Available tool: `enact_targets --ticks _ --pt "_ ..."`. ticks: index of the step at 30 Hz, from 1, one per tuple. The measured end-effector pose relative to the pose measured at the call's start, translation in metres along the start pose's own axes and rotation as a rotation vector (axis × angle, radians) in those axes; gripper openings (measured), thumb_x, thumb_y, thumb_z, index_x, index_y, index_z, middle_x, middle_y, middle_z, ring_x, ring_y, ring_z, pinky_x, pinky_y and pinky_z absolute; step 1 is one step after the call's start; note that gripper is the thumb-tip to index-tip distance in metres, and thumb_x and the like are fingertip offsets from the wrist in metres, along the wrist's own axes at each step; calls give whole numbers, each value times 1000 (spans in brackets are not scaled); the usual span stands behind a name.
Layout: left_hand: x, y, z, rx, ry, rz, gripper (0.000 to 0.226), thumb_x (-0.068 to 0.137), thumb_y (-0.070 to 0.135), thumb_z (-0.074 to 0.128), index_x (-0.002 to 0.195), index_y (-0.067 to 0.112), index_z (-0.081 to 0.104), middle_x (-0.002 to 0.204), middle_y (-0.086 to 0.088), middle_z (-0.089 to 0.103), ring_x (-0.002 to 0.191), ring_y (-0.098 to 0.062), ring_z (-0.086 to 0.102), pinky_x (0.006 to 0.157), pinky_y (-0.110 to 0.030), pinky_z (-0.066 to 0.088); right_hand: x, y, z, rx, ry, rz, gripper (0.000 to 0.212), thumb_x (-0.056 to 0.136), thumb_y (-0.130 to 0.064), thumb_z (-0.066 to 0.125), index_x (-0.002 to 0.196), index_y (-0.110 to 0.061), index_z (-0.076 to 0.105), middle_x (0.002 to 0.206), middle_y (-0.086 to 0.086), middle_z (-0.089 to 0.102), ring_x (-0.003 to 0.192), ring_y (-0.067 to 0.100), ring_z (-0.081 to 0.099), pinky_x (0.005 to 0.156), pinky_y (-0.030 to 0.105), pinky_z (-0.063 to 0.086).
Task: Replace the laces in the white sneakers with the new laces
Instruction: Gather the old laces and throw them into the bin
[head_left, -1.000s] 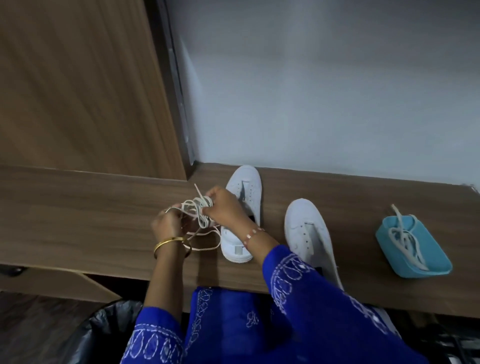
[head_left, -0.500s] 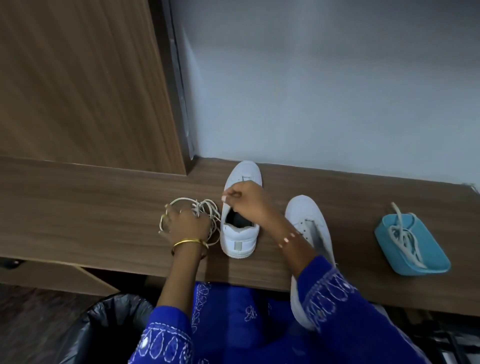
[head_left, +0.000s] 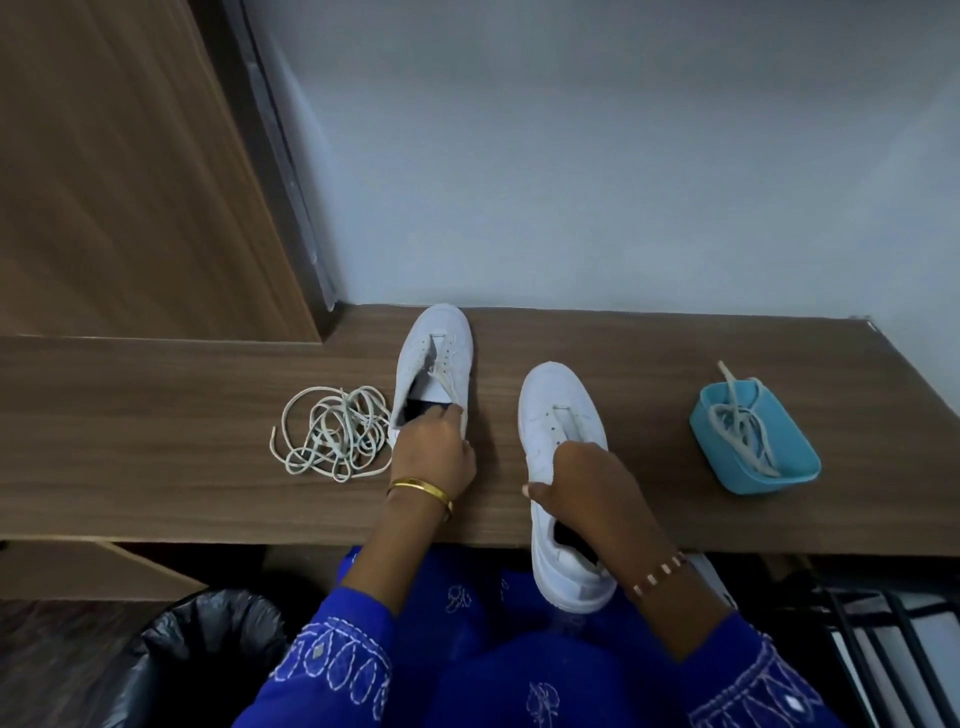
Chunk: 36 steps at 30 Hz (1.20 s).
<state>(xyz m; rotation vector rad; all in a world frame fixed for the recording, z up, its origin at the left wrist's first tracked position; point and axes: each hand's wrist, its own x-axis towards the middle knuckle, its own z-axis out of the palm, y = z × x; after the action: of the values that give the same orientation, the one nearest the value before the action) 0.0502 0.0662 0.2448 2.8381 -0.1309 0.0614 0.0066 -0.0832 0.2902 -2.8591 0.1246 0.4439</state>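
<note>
Two white sneakers on the worktop (head_left: 156, 493): left hand (head_left: 434, 449) gripping the far sneaker (head_left: 434, 358) at its collar, right hand (head_left: 584, 486) clasping the near sneaker (head_left: 558, 415), heel overhanging the edge. Could tip off if released. New laces (head_left: 743, 431) waiting in the blue tub (head_left: 758, 475); old laces (head_left: 335, 434) heaped left.

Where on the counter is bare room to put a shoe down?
Bare wood between the right sneaker and the blue tray, and left of the loose laces. Crowded between laces and left sneaker, where the left hand sits.

The left hand (head_left: 434, 449) hides the left sneaker's (head_left: 434, 358) heel.
</note>
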Motion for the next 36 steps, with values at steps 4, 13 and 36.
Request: enact_targets --ticks 4,13,36 --pt "0 3 5 182 -12 -40 32 87 18 46 117 10 47 106 -10 62 99 -27 57 97 -33 35 2 4 5 -43 2 39 44 86 -42 61 117 -11 56 112 5 63 100 19 62 76 26 46" --pt "13 5 3 262 -101 -73 22 88 28 53 103 15 61 103 -6 66 99 -26 60 88 -31 39 29 3 16 -88 1 4 37 95 -25 52 127 -6 50 120 10 61 108 21 60 95 30 47" --pt "1 58 35 75 -112 199 20 86 23 52 102 12 58 106 -8 61 99 -27 57 76 -29 28 51 35 27 114 304 -113 26 97 -19 39 94 -8 62 90 9 66 84 22 61 63 25 34"
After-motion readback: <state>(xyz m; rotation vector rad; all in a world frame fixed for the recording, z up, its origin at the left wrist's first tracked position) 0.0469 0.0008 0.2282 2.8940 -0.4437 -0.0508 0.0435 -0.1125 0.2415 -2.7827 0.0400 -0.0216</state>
